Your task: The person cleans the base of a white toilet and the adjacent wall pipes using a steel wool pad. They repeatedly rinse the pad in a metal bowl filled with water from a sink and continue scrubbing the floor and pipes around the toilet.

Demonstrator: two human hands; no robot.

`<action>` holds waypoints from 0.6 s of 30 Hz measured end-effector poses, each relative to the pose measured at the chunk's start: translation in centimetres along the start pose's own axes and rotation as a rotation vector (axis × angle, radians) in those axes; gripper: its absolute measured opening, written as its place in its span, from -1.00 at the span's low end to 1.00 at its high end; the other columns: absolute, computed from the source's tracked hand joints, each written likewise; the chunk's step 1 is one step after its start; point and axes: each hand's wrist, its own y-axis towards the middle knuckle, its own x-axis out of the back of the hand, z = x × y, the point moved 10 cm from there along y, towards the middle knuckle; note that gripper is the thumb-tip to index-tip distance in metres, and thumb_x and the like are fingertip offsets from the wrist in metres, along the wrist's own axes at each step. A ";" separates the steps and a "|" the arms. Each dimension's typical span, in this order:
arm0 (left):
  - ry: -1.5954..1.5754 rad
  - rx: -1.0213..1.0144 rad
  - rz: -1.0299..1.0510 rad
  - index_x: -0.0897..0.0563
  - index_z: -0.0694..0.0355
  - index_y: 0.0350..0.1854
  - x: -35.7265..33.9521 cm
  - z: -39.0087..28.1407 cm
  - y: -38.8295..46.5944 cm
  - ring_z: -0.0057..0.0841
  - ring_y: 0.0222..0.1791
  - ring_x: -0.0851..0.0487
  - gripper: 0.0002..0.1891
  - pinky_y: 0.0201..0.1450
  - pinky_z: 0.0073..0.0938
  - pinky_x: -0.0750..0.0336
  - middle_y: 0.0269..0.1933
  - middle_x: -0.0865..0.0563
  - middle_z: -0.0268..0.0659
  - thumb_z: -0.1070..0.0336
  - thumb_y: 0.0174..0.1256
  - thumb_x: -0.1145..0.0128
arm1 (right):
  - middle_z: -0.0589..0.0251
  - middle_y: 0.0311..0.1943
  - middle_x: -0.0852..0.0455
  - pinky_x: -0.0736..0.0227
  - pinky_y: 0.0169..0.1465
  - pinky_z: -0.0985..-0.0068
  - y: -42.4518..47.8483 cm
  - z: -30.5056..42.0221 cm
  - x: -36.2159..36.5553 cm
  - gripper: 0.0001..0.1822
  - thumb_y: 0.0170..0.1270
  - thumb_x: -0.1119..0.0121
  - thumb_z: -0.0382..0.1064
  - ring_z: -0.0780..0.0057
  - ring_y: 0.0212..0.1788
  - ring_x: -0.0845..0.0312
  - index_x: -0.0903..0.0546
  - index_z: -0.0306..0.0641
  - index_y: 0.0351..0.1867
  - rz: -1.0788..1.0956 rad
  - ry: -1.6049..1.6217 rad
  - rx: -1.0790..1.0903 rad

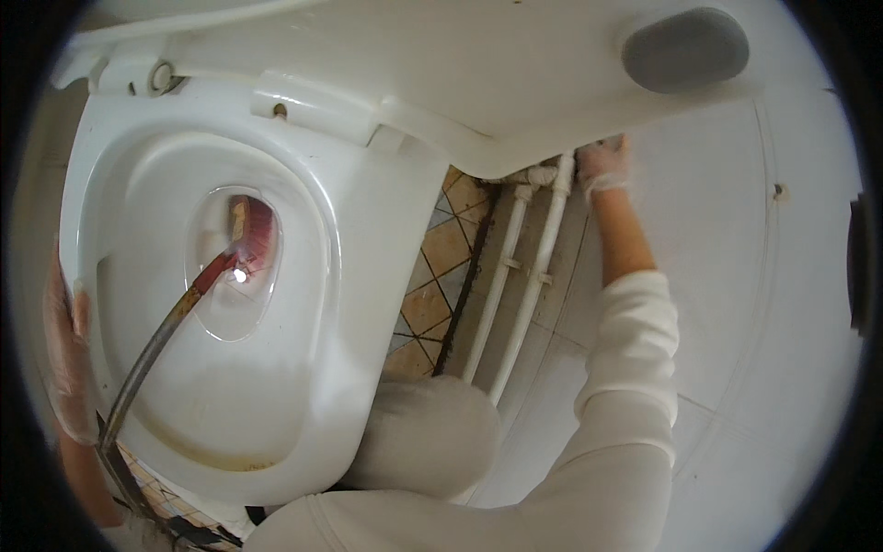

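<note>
My left hand [72, 352], in a thin clear glove, rests against the outer left side of the white toilet bowl [372, 276]; part of it is hidden by the rim. A long-handled toilet brush [148, 352] leans over the front rim, its reddish head standing in the water at the bowl's drain. No hand touches the brush where it shows. My right hand [603, 162], also gloved, reaches behind the raised toilet lid and seat [441, 62], beside the top of the white pipes [545, 262]. Its fingers are mostly hidden there.
White tiles [703, 331] cover the wall on the right. Brown and grey floor tiles [431, 303] lie between the bowl and the pipes. My knee [428, 435] is close to the bowl's right side. A grey oval pad [685, 50] sits on the raised lid.
</note>
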 end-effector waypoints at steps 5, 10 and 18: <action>-0.170 -0.015 0.024 -0.18 0.03 0.35 -1.4 1.0 0.2 -0.35 0.34 -0.20 -0.35 0.36 -0.11 -0.08 0.32 -0.28 -0.22 -0.13 0.26 0.09 | 0.41 0.27 -0.32 0.40 0.39 0.01 -11.8 5.0 -0.9 -0.60 0.29 0.15 -0.11 0.41 0.40 0.05 -0.45 0.03 0.15 0.191 0.002 0.156; -0.174 0.139 -0.020 -0.24 0.00 0.33 -1.5 0.7 -0.7 -0.29 0.33 -0.22 -0.31 0.34 0.01 -0.10 0.30 -0.33 -0.22 -0.19 0.17 0.01 | 0.44 0.27 -0.33 0.40 0.37 -0.06 -5.8 0.7 0.7 -0.60 0.28 0.13 -0.12 0.37 0.40 0.04 -0.45 0.07 0.15 0.023 -0.057 0.016; -0.143 0.079 -0.054 -0.22 -0.04 0.34 -0.1 1.5 -1.3 -0.33 0.31 -0.26 -0.38 0.31 0.00 -0.15 0.30 -0.33 -0.23 -0.12 0.24 0.06 | 0.35 0.17 -0.45 0.40 0.35 -0.10 -13.9 4.3 1.4 -0.63 0.23 0.06 -0.18 0.37 0.38 -0.01 -0.51 0.06 0.08 -0.071 0.117 0.063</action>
